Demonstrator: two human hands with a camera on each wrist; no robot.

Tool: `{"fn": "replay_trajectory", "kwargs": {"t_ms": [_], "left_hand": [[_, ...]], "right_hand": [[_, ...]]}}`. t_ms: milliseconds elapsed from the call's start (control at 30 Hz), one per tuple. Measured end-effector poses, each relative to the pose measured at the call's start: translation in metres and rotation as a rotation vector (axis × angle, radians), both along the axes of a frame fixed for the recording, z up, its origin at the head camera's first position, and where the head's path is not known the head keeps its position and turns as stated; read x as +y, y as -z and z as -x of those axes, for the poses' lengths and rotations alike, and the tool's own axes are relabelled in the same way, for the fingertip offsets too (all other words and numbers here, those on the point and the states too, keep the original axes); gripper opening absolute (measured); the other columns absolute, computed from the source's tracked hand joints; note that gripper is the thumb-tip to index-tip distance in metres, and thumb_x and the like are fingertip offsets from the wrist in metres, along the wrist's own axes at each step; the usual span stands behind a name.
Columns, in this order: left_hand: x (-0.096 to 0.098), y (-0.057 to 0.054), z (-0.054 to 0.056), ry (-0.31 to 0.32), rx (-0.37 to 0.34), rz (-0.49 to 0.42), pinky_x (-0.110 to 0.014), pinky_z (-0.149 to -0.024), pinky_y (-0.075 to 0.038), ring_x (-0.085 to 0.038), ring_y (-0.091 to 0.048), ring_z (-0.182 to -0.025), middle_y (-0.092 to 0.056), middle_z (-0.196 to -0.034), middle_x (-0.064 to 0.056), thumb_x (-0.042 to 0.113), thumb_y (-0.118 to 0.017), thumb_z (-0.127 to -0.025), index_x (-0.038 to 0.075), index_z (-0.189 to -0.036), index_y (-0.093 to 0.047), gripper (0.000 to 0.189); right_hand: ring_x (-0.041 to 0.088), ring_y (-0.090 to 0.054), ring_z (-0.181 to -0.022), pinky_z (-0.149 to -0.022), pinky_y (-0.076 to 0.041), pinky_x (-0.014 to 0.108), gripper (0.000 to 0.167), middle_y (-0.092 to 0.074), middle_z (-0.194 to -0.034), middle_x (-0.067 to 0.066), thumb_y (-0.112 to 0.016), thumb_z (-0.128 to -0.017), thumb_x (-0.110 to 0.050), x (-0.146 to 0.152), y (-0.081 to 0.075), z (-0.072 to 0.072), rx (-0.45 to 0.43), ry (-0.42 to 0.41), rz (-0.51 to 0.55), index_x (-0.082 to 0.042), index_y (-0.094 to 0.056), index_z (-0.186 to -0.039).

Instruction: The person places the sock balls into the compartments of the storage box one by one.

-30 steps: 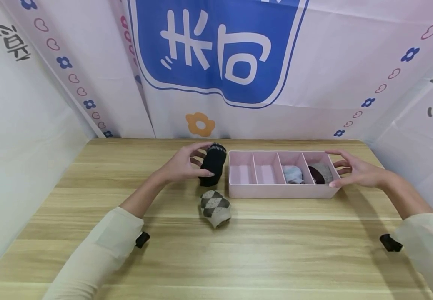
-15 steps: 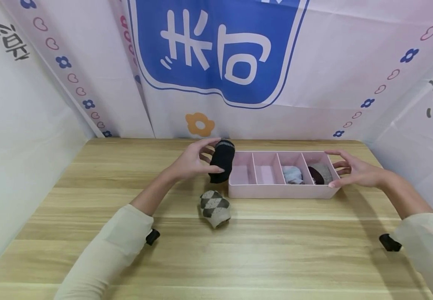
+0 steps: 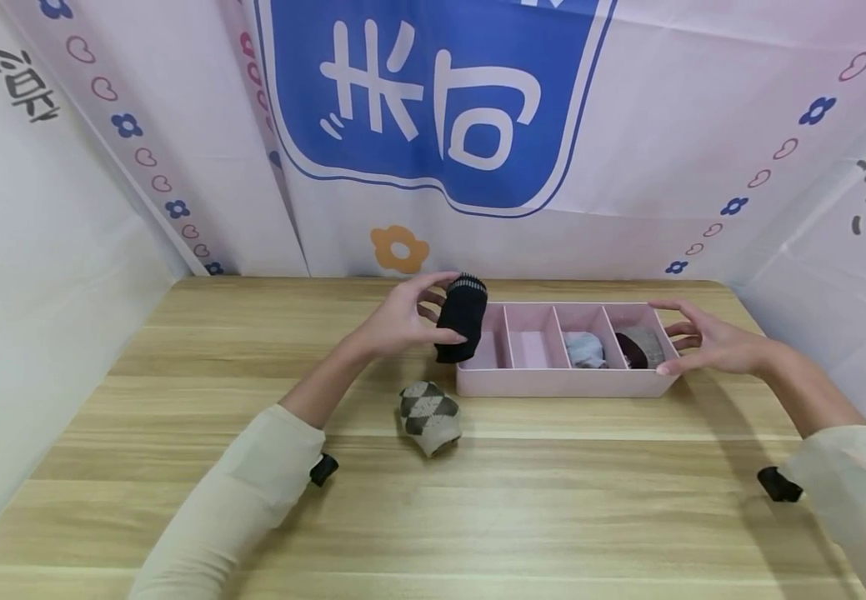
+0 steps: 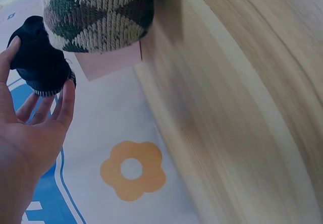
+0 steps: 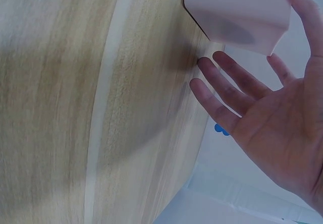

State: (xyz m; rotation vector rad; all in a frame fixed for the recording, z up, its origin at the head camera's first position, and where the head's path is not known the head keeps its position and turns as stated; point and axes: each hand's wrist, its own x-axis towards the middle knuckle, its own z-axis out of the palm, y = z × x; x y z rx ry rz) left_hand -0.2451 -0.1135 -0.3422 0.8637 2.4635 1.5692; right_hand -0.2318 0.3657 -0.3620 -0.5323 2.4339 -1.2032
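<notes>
In the head view my left hand [image 3: 406,319] holds a rolled black sock [image 3: 463,320] with a striped cuff between thumb and fingers. The sock is over the left end of a pink divided storage box [image 3: 553,383], overlapping its leftmost compartment. My right hand [image 3: 718,337] grips the box's right end, thumb at the front corner and index finger at the back corner. In the right wrist view the other fingers [image 5: 217,103] are spread off the box wall [image 5: 237,12]. A checkered grey-and-cream rolled sock [image 3: 430,418] lies on the table, in front of the box's left end.
A light blue rolled sock [image 3: 586,350] sits in the third compartment from the left. The rightmost compartment holds a grey and dark brown rolled sock [image 3: 641,347]. Behind the wooden table [image 3: 523,500] hangs a printed cloth backdrop [image 3: 628,167].
My left hand has carried the black sock rightward from beside the box to over its left end. The right hand and the box have stayed nearly still.
</notes>
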Motion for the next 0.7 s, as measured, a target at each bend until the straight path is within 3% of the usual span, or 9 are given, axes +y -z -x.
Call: {"fn": "replay_trajectory", "kwargs": {"t_ms": [367,700], "left_hand": [[0.017,-0.004,0.003,0.003,0.010,-0.005,-0.039,-0.095,-0.057,-0.031,-0.058,-0.115,-0.053,-0.134,-0.016,0.000,-0.090,-0.074,-0.001,-0.153,-0.044,0.091],[0.035,-0.006,0.003,-0.055,-0.047,0.007,-0.035,-0.084,-0.061,-0.031,-0.060,-0.112,-0.054,-0.132,-0.016,0.004,-0.089,-0.076,0.001,-0.148,-0.051,0.081]], "right_hand": [[0.052,-0.057,-0.122,-0.085,-0.057,0.029,0.096,-0.047,-0.139,0.044,-0.077,-0.085,0.001,-0.001,0.001,0.000,0.007,-0.001,0.003,-0.006,-0.015,-0.158],[0.036,-0.059,-0.118,-0.086,-0.056,0.027,0.095,-0.050,-0.138,0.040,-0.076,-0.085,0.003,-0.001,0.001,0.000,0.010,0.010,-0.001,-0.005,-0.016,-0.158]]}}
